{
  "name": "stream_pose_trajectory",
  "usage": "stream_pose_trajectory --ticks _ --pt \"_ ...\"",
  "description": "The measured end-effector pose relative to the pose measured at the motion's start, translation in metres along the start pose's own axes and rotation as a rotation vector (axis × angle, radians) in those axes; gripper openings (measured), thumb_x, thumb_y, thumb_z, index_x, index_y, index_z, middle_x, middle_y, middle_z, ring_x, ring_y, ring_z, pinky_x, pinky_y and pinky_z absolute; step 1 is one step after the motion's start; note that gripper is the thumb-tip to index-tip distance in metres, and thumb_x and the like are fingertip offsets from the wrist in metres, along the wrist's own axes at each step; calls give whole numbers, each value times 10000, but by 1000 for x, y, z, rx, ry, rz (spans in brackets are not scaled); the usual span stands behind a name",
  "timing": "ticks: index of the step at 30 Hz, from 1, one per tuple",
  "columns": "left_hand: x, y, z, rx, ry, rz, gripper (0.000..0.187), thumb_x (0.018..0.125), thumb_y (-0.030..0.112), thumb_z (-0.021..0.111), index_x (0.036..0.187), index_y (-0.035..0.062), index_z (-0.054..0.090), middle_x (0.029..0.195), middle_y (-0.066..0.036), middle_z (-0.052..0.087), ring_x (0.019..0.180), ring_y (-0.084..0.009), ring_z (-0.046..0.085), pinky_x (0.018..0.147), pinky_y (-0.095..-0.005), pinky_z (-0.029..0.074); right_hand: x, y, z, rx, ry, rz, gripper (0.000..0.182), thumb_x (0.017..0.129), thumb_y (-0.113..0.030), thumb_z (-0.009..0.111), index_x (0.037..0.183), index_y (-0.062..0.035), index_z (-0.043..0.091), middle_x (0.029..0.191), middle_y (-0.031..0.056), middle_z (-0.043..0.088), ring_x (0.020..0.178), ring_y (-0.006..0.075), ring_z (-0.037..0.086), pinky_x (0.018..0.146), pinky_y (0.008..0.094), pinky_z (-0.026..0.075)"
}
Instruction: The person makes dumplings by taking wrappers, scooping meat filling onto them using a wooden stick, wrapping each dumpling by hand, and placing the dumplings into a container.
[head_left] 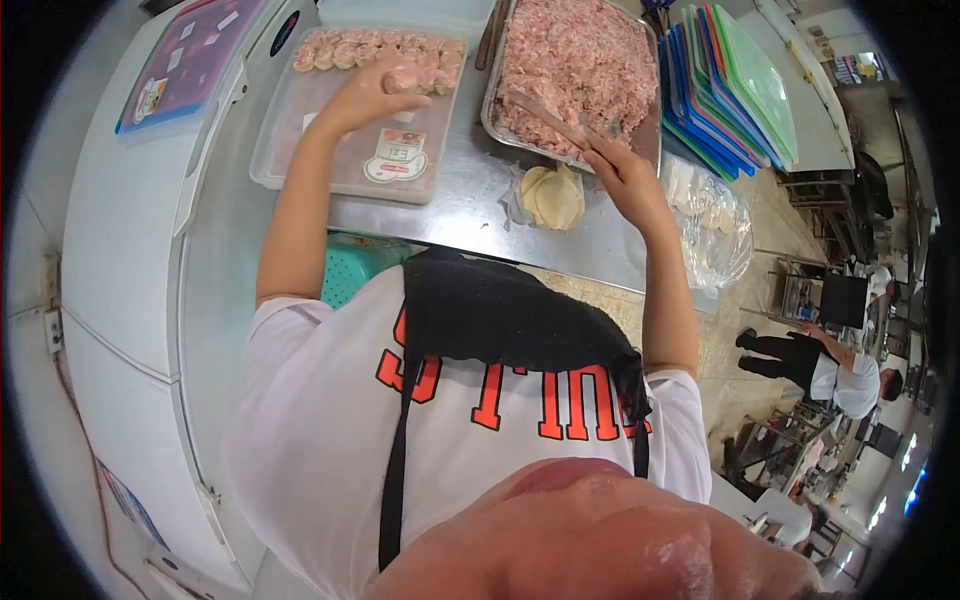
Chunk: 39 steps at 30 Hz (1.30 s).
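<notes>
At the upper left, my left hand is closed around a filled dumpling, over a lidded plastic container. Rows of similar dumplings line the far part of that lid. My right hand grips a flat spatula, whose blade reaches into minced meat heaped in a metal tray. Between my hands, near the table's front edge, a stack of round dough wrappers rests on plastic film.
Colored plastic lids stand right of the tray. Below them lies a clear bag with pale contents. White freezers flank the left side. A teal basket is under the steel table. Another person stands far right.
</notes>
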<state>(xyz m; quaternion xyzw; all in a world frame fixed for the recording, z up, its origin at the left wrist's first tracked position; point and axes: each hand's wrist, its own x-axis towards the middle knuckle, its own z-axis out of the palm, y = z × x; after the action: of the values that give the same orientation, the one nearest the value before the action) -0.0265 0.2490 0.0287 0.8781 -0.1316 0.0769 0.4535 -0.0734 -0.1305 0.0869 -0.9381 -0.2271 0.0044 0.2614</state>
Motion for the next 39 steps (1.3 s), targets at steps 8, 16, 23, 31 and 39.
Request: stream_pose_trajectory --ticks 8,16,23,31,39 --pt "4 -90 -5 320 93 -182 703 702 318 779 1281 26 506 1153 -211 613 1047 -317 601 897 -393 472 -47 37 7 178 3 346 339 921 -246 600 1149 4 624 965 187 685 880 247 661 782 330 486" --pt "22 -71 25 373 241 -242 744 750 233 736 1373 39 379 1184 -257 587 1102 -392 566 915 -439 458 -61 52 6 229 13 364 353 950 -272 550 1168 -2 612 967 186 678 931 266 651 819 339 474" --pt "29 -95 31 356 277 54 665 766 168 708 1359 85 419 1227 -193 587 1132 -365 555 939 -409 449 -44 77 -31 28 -163 333 360 977 -333 453 1024 -29 639 939 227 651 919 382 621 801 417 482" --pt "28 -87 39 563 259 -351 529 757 269 740 1202 41 567 1163 -207 620 1083 -349 590 903 -400 461 6 140 -40 -759 -152 -70 206 810 -217 575 741 -66 697 785 153 680 723 337 664 633 461 522" --pt "4 2 74 566 440 -86 471 800 212 702 1215 39 563 1277 -194 539 1175 -345 514 982 -398 414 6 137 -34 -680 -143 -259 173 773 -167 574 673 -67 675 691 150 662 684 291 683 594 407 541"
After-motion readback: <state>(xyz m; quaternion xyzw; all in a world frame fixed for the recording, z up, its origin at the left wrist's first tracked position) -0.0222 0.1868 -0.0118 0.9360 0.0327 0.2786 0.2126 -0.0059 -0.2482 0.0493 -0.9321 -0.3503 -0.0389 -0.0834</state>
